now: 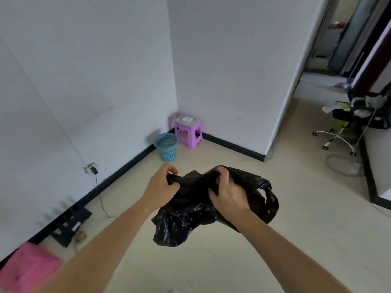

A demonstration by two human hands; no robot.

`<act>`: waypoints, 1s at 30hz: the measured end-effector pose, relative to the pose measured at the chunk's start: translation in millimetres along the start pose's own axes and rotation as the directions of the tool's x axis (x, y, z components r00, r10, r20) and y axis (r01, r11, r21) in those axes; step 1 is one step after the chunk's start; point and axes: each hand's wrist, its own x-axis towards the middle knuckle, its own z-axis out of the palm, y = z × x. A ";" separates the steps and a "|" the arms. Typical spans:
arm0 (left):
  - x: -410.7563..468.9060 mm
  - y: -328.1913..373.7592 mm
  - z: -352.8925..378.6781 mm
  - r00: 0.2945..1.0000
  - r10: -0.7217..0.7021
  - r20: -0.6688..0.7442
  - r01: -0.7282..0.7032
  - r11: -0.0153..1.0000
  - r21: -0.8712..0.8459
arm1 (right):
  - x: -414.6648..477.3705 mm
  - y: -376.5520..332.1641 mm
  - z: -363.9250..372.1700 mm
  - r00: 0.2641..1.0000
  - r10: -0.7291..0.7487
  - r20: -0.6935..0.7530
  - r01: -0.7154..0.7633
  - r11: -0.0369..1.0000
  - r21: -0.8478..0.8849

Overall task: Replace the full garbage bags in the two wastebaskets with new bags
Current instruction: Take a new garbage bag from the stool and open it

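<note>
black bag (190,216), two gripping hands, one blue wastebasket (166,146)

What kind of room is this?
Probably a plain room in a home or small office: a blue wastebasket stands beside a purple stool, and a wheeled office chair sits off to the right.

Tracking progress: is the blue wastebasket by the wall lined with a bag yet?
Not lined: the blue wastebasket shows bare perforated walls and rim, no bag over it. The left hand and right hand grip the black bag.
</note>
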 end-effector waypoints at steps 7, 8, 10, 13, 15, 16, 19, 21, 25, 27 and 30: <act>130.5 -73.0 -75.7 0.992 0.129 0.002 -0.126 0.967 0.222 | 158.3 -45.5 62.8 0.922 0.040 0.385 0.036 0.982 -0.188; 149.6 -81.7 -84.5 0.989 0.148 0.013 -0.146 0.951 0.272 | 176.8 -53.6 70.4 0.899 0.054 0.435 0.023 0.986 -0.168; 187.4 -92.3 -101.0 0.987 0.162 0.005 -0.155 0.932 0.328 | 213.1 -67.1 84.9 0.873 0.072 0.483 -0.077 0.997 -0.008; 238.2 -98.7 -117.4 0.985 0.173 -0.005 -0.160 0.919 0.361 | 258.5 -75.1 104.4 0.948 0.061 0.312 -0.069 0.998 0.013; 265.4 -103.0 -120.6 0.982 0.186 0.023 -0.182 0.917 0.356 | 281.5 -70.2 115.0 0.985 -0.124 0.119 0.155 0.940 -0.304; 285.2 -105.0 -121.6 0.979 0.198 0.048 -0.202 0.914 0.352 | 299.5 -66.1 122.8 0.979 -0.180 0.099 0.205 0.890 -0.406; 343.9 -110.3 -118.1 0.963 0.243 0.115 -0.269 0.880 0.391 | 363.7 -44.2 150.9 0.973 -0.054 0.226 0.149 0.891 -0.429; 389.0 -115.6 -115.3 0.956 0.260 0.138 -0.294 0.844 0.449 | 414.3 -24.1 174.9 0.938 0.080 0.338 0.048 0.934 -0.353; 497.5 -139.7 -114.9 0.981 0.104 0.162 -0.191 0.609 0.770 | 515.8 9.2 212.4 0.906 0.139 0.400 -0.034 0.966 -0.258; 534.6 -145.1 -120.4 0.989 -0.048 0.137 -0.097 0.479 0.872 | 553.7 11.0 220.9 0.909 0.134 0.395 -0.046 0.973 -0.224; 601.1 -147.7 -124.2 0.982 -0.175 0.076 0.003 0.412 0.911 | 627.4 14.2 233.7 0.925 0.084 0.371 -0.024 0.986 -0.165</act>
